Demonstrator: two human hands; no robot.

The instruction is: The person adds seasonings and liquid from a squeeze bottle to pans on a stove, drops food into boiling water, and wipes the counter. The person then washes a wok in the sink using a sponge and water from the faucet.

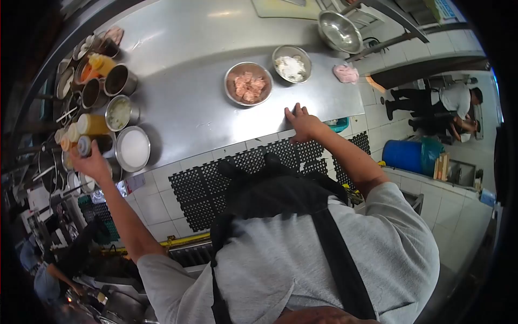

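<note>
My left hand (93,163) is at the left end of the steel counter, its thumb and fingers around a dark squeeze bottle (86,144) with a grey cap. Yellow bottles (91,125) stand right beside it. My right hand (303,125) is over the counter's front edge, fingers spread, holding nothing. Up and left of that hand sits a steel bowl of pinkish raw meat (249,86). A second steel bowl with white powder (291,68) stands above the right hand.
Pots (120,81), a bowl of white contents (133,149) and a bowl of pale pieces (122,113) crowd the left side. An empty metal bowl (340,32) and pink cloth (346,74) are at the right. Several people work in the background, near a blue barrel (402,156).
</note>
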